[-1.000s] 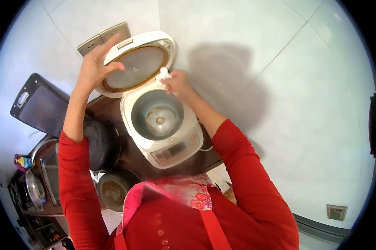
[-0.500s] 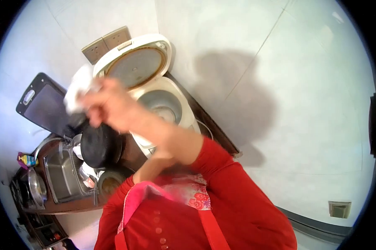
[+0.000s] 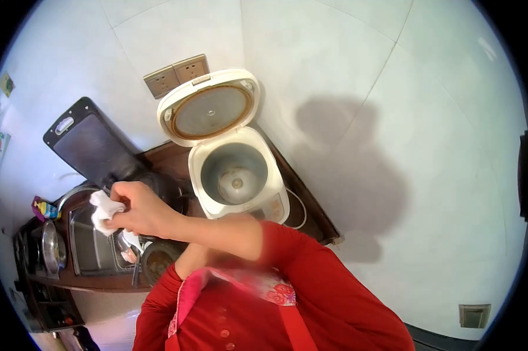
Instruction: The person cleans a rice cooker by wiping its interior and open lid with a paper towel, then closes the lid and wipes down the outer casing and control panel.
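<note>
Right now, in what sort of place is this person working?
Most likely a kitchen, perhaps at home: an open rice cooker stands on the counter, a metal sink is nearby, and there is what looks like a cutting board.

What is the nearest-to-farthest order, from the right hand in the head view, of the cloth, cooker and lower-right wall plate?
1. Cloth: in the right hand.
2. Cooker: open, to the hand's right in the picture.
3. Wall plate: low at the far right.
</note>
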Motion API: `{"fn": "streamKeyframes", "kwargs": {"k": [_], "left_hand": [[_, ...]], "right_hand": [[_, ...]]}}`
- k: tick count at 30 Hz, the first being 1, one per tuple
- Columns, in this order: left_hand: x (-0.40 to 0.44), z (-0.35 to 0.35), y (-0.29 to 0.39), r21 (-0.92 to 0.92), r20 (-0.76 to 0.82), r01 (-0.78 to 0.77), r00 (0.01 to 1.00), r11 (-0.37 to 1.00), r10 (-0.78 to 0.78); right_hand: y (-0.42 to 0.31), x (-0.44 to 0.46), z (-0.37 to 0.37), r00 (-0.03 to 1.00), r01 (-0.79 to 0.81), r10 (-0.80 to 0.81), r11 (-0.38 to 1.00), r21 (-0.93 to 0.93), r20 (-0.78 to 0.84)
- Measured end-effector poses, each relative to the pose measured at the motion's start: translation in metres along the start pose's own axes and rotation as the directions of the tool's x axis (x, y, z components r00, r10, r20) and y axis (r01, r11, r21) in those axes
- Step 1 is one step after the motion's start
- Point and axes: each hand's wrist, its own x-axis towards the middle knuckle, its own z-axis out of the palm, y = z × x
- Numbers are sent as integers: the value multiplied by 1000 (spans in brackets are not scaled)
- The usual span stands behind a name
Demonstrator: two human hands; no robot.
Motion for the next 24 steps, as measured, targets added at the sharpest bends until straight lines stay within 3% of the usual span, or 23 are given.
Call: {"fn": "streamKeyframes", "kwargs": {"k": [1,3,4,5,7,8,9,11,13,15,16,17,19,22,24], "left_hand": [[-3,3,4,0,-6,-6,1000,1000,6],[-6,13,11,-35,-12,-34,999,999,33],[-8,20,15,-73,-8,-59,998,996,58],[-8,23,17,-111,-4,-86,996,990,86],[-2,10,-6,56,-57,-131,989,990,134],[0,8,-15,-2,-106,-89,990,996,88],[4,11,-18,-62,-153,-53,987,997,43],[3,11,-4,117,-331,-140,928,983,171],[-11,3,37,539,-414,-273,738,797,533],[-22,-17,86,809,-314,-305,500,503,807],[-25,-28,110,888,-309,-213,382,409,871],[-25,-36,132,942,-285,-101,262,320,922],[-17,-36,172,995,-22,98,135,9,991],[4,-68,196,1000,-11,8,169,10,986],[10,-85,198,984,-46,-148,322,98,946]], "right_hand": [[8,-2,-4,969,223,-240,954,-199,-61],[29,-6,-13,734,543,-678,614,-573,-31],[24,-17,-19,798,481,-603,632,-608,5],[24,-22,-25,772,504,-633,563,-656,50],[26,-29,-37,718,539,-681,414,-734,143],[24,-30,-41,678,572,-713,358,-738,179],[19,-31,-48,655,534,-741,318,-783,146],[0,-35,-68,600,451,-794,241,-860,92],[-20,-37,-113,594,325,-805,243,-914,-2],[-25,-34,-167,567,236,-820,249,-939,-74],[-22,-32,-186,610,151,-738,467,-872,-289],[-28,-29,-198,621,155,-737,449,-880,-267],[-39,-14,-212,638,169,-738,413,-895,-220],[-49,14,-211,677,178,-735,225,-958,-47],[-52,31,-197,687,211,-726,142,-967,43]]}}
